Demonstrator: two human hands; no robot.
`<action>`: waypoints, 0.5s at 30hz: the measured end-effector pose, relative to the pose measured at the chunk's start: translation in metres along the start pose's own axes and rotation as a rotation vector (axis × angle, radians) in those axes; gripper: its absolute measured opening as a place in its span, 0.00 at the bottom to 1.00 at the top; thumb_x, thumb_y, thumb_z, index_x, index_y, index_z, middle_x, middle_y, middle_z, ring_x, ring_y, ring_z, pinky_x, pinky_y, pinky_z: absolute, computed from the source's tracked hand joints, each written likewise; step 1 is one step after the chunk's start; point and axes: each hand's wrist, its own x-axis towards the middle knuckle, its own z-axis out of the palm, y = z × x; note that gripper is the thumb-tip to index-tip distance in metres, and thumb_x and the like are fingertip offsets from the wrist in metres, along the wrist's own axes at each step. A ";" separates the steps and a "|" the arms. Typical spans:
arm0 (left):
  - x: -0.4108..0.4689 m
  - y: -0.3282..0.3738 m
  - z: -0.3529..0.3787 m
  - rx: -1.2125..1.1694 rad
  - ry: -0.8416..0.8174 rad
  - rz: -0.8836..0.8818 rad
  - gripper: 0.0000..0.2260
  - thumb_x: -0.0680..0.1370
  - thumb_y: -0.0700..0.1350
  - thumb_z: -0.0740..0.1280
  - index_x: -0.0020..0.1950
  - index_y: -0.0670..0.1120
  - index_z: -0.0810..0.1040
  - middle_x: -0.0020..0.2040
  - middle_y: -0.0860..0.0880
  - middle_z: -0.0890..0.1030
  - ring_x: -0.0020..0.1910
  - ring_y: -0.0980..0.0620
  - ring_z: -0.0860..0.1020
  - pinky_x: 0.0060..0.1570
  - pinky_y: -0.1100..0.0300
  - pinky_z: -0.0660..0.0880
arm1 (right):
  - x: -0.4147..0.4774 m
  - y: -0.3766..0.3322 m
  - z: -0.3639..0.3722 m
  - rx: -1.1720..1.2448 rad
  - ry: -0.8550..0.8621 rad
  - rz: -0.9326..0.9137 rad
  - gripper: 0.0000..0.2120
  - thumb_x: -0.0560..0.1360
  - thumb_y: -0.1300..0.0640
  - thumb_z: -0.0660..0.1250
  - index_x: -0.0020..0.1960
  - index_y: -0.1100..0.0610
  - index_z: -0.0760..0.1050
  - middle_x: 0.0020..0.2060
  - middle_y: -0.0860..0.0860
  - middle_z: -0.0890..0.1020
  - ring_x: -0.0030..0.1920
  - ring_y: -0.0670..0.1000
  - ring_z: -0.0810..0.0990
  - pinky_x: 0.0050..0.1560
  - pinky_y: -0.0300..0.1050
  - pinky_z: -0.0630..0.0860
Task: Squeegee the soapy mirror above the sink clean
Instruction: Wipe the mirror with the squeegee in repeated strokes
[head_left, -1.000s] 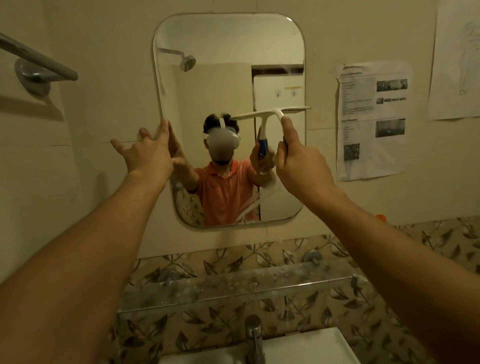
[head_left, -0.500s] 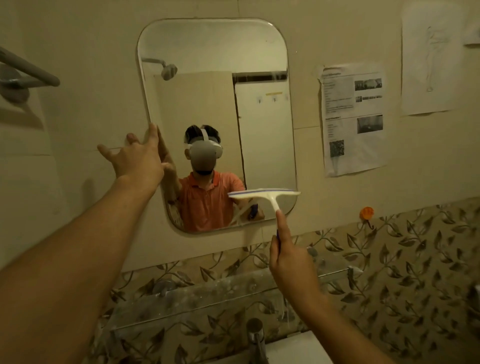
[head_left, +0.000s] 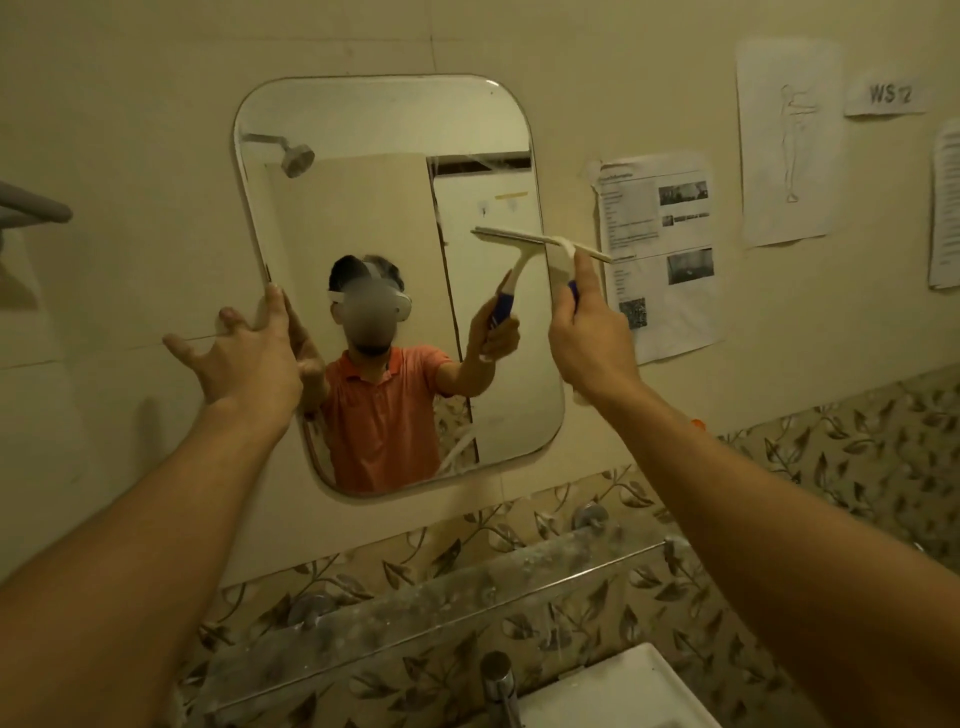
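Note:
A rounded rectangular mirror (head_left: 374, 208) hangs on the beige wall above the sink (head_left: 623, 691). My right hand (head_left: 592, 338) grips the blue handle of a white squeegee (head_left: 545, 244), whose blade lies across the mirror's right edge at mid height, tilted slightly down to the right. My left hand (head_left: 244, 358) has spread fingers, its fingertips pressing the mirror's left edge. The glass reflects a person in an orange shirt and a shower head. Thin streaks show near the upper right of the glass.
A glass shelf (head_left: 415, 608) with a metal rail runs below the mirror, above the tap (head_left: 498, 686). Printed papers (head_left: 660, 249) are stuck to the wall on the right. A towel bar (head_left: 31, 208) juts out at the far left.
My right hand has lifted the squeegee from the mirror's bottom right corner back up to mid height at the right edge. My left hand stays on the left edge.

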 end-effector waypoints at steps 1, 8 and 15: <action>0.000 0.000 0.000 0.002 0.003 0.001 0.44 0.79 0.61 0.66 0.82 0.54 0.37 0.79 0.34 0.57 0.63 0.35 0.77 0.71 0.26 0.50 | 0.007 -0.006 0.000 0.010 -0.001 0.008 0.26 0.87 0.45 0.50 0.83 0.38 0.47 0.39 0.54 0.79 0.35 0.52 0.79 0.40 0.59 0.83; -0.002 0.000 -0.005 0.006 -0.003 0.016 0.44 0.79 0.62 0.64 0.82 0.53 0.38 0.79 0.33 0.57 0.66 0.34 0.75 0.71 0.27 0.49 | -0.023 0.005 0.016 -0.084 -0.047 0.056 0.27 0.87 0.48 0.49 0.83 0.39 0.43 0.37 0.55 0.79 0.33 0.53 0.79 0.31 0.51 0.79; -0.002 -0.001 -0.004 0.000 -0.005 0.021 0.43 0.79 0.59 0.66 0.82 0.53 0.37 0.78 0.34 0.60 0.64 0.36 0.76 0.70 0.26 0.48 | -0.131 0.080 0.061 -0.104 -0.110 0.076 0.30 0.86 0.49 0.52 0.81 0.36 0.39 0.32 0.54 0.78 0.27 0.52 0.76 0.26 0.50 0.73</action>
